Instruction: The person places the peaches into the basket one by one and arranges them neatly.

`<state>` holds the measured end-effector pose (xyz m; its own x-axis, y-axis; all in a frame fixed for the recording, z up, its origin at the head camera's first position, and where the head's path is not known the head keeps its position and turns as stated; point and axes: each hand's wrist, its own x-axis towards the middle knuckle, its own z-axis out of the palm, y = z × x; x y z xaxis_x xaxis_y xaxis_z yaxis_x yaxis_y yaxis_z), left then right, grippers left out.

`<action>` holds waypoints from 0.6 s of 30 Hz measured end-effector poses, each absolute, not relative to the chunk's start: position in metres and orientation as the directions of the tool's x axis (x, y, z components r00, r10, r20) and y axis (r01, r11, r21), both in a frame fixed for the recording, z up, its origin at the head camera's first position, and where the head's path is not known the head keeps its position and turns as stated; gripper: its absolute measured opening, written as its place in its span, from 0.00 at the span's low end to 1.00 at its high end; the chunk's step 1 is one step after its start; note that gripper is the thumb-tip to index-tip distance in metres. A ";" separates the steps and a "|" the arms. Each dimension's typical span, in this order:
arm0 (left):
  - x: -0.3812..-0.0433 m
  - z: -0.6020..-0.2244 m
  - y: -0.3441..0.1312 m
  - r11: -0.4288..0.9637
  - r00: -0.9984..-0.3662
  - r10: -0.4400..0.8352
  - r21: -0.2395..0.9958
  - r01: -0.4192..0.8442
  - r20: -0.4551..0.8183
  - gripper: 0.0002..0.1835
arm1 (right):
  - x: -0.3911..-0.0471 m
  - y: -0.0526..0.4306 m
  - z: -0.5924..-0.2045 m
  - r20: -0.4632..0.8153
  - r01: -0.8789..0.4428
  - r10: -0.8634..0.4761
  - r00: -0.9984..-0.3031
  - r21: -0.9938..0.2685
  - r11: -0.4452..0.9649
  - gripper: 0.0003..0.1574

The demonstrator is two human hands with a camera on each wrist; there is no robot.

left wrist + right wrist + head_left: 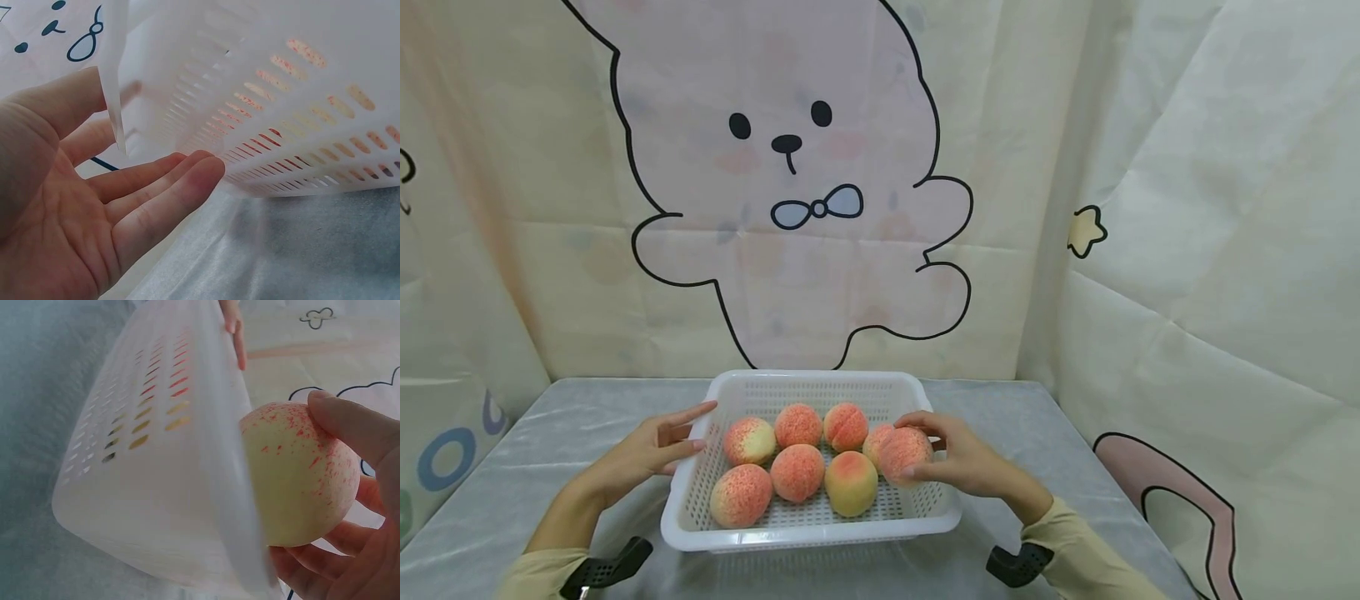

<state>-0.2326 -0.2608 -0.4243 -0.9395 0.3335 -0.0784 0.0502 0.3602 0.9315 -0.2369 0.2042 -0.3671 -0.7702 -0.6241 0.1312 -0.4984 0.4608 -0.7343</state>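
A white plastic basket (811,533) with slotted walls stands on the table, holding several red-and-yellow peaches, among them a yellower peach (851,485) near the front. My left hand (651,446) holds the basket's left rim; in the left wrist view, some fingers (169,206) lie outside the wall, while others reach over the edge. At the basket's right side, my right hand (958,458) grips a speckled peach (904,457), raised above the others and partly covering another peach (876,442). In the right wrist view this peach (294,481) shows its pale side, thumb on top, fingers beneath.
A grey cloth covers the table (1000,425). Behind it hangs a pale curtain (1007,317) with a cartoon bear, and further curtains enclose both sides. Black wrist bands (1019,565) sit on both forearms.
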 end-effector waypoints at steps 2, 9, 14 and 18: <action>-0.232 -0.424 -0.261 0.362 -0.939 0.334 0.931 0.051 -0.079 0.41 | -0.237 0.201 -0.369 0.106 -0.478 -0.620 -0.777 -0.740 0.473 0.34; -0.233 -0.422 -0.261 0.366 -0.940 0.331 0.929 0.051 -0.079 0.41 | -0.236 0.195 -0.371 0.103 -0.511 -0.625 -0.774 -0.685 0.520 0.34; -0.232 -0.423 -0.261 0.358 -0.938 0.338 0.932 0.055 -0.074 0.41 | -0.233 0.192 -0.372 0.088 -0.536 -0.630 -0.772 -0.624 0.569 0.33; -0.232 -0.423 -0.261 0.357 -0.937 0.344 0.932 0.064 -0.067 0.40 | -0.232 0.191 -0.374 0.083 -0.556 -0.637 -0.767 -0.581 0.594 0.33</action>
